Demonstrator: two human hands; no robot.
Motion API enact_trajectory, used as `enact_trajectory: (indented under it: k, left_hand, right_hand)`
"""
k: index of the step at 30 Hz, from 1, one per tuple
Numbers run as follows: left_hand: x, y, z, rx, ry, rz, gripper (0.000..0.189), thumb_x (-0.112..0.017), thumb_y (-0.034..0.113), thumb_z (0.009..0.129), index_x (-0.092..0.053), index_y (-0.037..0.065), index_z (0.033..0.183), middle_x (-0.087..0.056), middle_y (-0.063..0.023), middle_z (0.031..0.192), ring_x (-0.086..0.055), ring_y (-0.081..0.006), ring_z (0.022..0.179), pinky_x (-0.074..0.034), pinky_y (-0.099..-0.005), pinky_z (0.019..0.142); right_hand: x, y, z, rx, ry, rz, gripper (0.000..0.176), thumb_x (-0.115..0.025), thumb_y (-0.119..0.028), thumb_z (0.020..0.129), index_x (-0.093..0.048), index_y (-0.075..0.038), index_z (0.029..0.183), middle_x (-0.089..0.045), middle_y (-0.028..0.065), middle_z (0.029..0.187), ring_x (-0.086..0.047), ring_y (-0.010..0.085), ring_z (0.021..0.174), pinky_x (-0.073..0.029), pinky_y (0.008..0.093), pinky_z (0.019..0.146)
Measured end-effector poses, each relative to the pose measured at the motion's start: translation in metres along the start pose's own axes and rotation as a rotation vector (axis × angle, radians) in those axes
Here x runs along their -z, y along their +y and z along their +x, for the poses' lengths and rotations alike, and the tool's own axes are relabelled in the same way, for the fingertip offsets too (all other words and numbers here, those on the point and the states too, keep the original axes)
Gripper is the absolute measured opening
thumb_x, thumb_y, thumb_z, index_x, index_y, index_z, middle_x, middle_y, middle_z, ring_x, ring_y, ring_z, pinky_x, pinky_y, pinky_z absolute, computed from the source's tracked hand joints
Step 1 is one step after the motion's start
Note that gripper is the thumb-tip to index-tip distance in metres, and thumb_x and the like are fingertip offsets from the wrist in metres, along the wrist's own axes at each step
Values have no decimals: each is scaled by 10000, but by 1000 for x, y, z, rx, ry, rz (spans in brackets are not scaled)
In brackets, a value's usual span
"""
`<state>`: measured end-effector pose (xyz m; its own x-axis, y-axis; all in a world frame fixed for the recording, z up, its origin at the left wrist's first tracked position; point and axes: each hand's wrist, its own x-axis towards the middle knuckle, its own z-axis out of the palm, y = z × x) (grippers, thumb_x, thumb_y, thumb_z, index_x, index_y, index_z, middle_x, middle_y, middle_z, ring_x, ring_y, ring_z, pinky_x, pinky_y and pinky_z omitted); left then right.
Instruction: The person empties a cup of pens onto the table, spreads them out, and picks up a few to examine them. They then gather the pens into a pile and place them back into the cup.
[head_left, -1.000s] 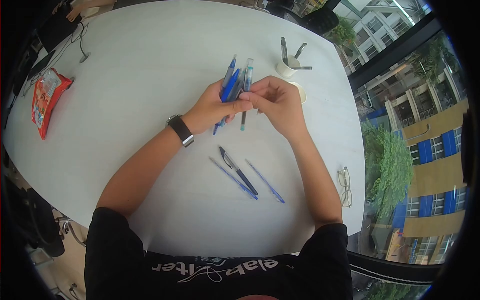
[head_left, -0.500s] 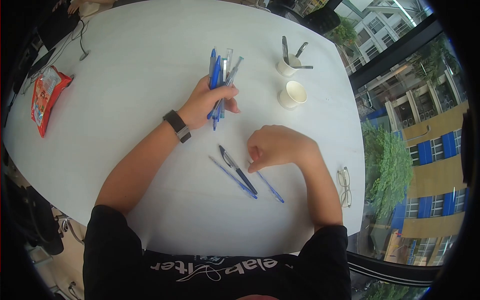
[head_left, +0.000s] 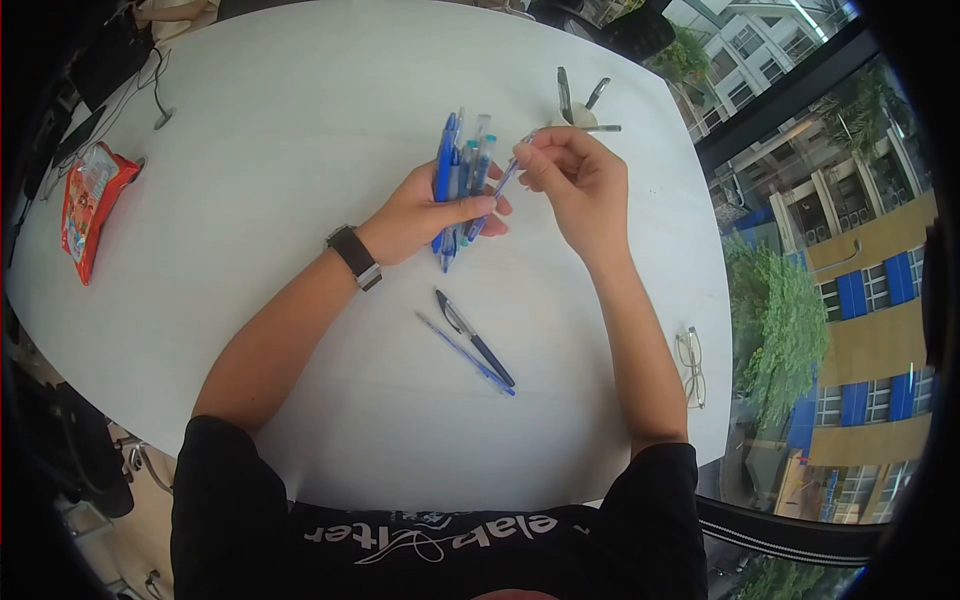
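Observation:
A bundle of several blue and clear pens (head_left: 447,165) stands roughly upright in my left hand (head_left: 415,215), its thumb wrapped across them. My right hand (head_left: 590,195) is closed in a pinch on the upper end of a slim blue pen (head_left: 508,177). That pen slants down to the left, its lower end against the bundle by my left fingers. Below the hands, a dark pen with a clip (head_left: 478,342) and another slim blue pen (head_left: 466,353) lie side by side on the white table (head_left: 340,410).
Beyond my right hand is a paper cup (head_left: 586,117), partly hidden, with several dark pens (head_left: 564,92) in it. Glasses (head_left: 691,367) lie near the right edge. A red snack bag (head_left: 95,210) and a cable (head_left: 160,95) are at the left.
My right hand has lifted the slim blue pen off the table and carried it up to the bundle. It now hides the second cup. My left hand has shifted slightly right.

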<state>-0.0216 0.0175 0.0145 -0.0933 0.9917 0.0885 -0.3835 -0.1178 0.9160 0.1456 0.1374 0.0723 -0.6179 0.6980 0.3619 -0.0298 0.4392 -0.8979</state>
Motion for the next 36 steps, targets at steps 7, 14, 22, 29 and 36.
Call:
enact_trajectory:
  k: [7,14,22,29,36]
  left_hand:
    - [13,-15,12,-97,175,117,306,-717,212,1022,-583,34,1233,-641,-49,967,-651,-148,788,-608,-378,826]
    - [25,-12,12,-93,400,57,205,-703,154,995,-573,78,1134,-574,-6,871,-567,-104,686,-533,-342,686]
    - [16,-5,7,-46,91,67,374,-777,310,1010,-587,53,1204,-681,-46,1034,-727,-170,901,-605,-351,784]
    - [9,-3,5,8,0,180,379,-779,165,983,-572,72,1288,-698,-57,1056,-718,-175,814,-594,-340,731]
    - [25,-9,14,-67,260,82,376,-735,165,1010,-520,70,1304,-689,-70,1090,-711,-173,946,-584,-335,824]
  right_hand:
    - [11,-22,-4,-243,-560,-697,464,-819,-462,938,-722,-13,867,-712,94,744,-681,162,662,-484,320,598]
    - [-27,-10,-43,56,-1059,-732,290,-786,-323,833,-727,-39,836,-728,133,734,-686,341,679,-533,416,671]
    - [-5,14,-5,-225,-259,59,152,-778,-133,904,-751,8,954,-764,97,782,-726,167,645,-572,290,588]
    - [-8,9,-6,-237,-147,100,281,-847,-221,952,-720,29,940,-737,67,760,-690,111,606,-577,235,588]
    - [-8,-23,-51,77,-956,-585,413,-825,-387,902,-699,-6,803,-727,130,724,-712,294,656,-553,386,639]
